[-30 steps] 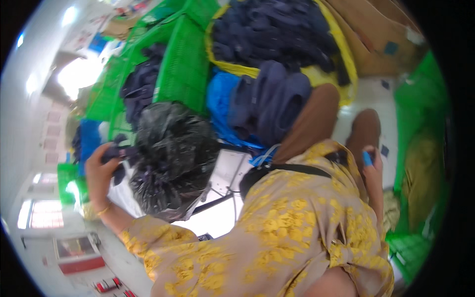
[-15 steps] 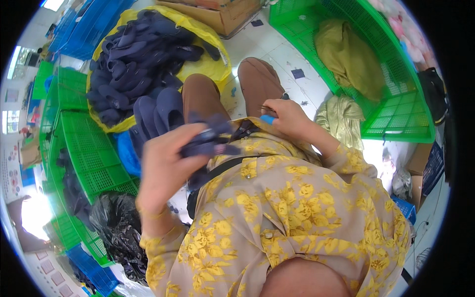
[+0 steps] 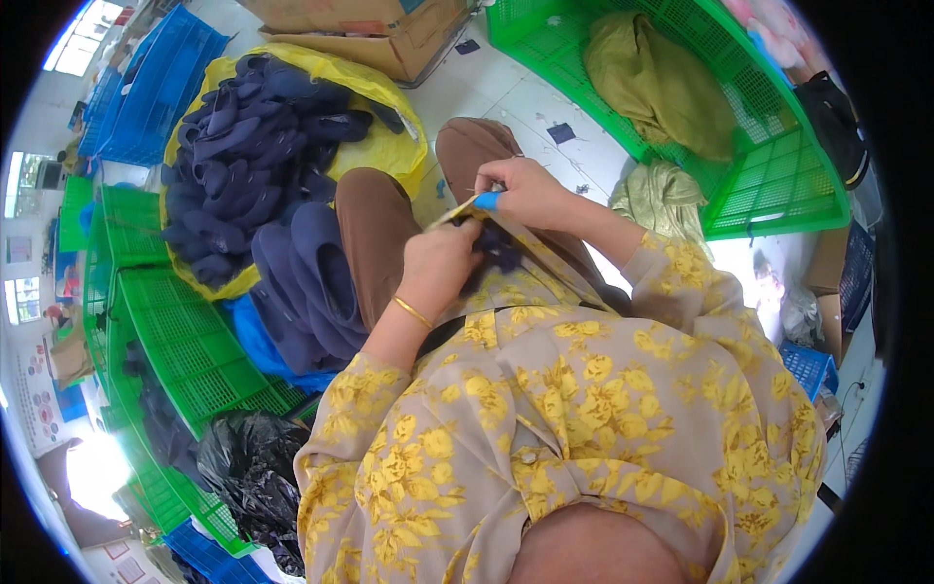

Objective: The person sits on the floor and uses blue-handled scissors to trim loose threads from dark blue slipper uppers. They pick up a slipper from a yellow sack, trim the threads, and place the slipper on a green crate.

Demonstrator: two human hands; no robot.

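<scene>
Both hands meet over my lap at the raised front hem (image 3: 457, 208) of my floral shirt. My left hand (image 3: 440, 271), with a gold bangle at the wrist, is closed on the hem from the left. My right hand (image 3: 530, 197) pinches its other end; blue tape (image 3: 486, 201) wraps a finger. Whether the right hand also holds a small tool is hidden. Dark navy pieces (image 3: 501, 251) lie in my lap just behind the hem, partly covered and blurred. Beside my left knee stand several navy shoe-shaped pieces (image 3: 326, 263), stacked in a row.
A yellow sack (image 3: 394, 161) full of navy pieces (image 3: 243, 161) stands front left. Green crates (image 3: 199, 321) line the left side, near a black plastic bag (image 3: 248, 457). At right is a large green crate (image 3: 778, 185) with olive cloth (image 3: 662, 88). Cardboard boxes (image 3: 360, 39) stand ahead.
My left hand has moved right and forward from holding navy pieces to the shirt hem. The right hand has come slightly left, and the hem is now lifted between them. The view has shifted slightly.
</scene>
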